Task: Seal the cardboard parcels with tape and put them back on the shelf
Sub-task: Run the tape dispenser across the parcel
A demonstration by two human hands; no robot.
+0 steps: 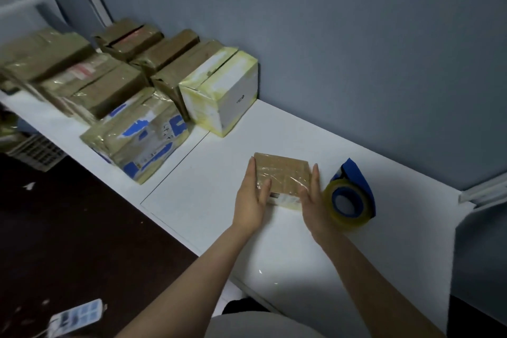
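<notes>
Both your hands flank the taped parcel [282, 173]: left hand [251, 197], right hand [312, 200], fingers straight, pressing its sides. Near-edge label [284, 198] unreadable; stacked parcels [109, 90] blurred.

Grey-blue wall [356, 35]; white slatted crate [35, 151]; dark floor [68, 228].

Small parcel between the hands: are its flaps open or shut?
Shut. The small parcel lies flat with its top closed, and glossy clear tape runs across it. The left hand and right hand flank it.
</notes>
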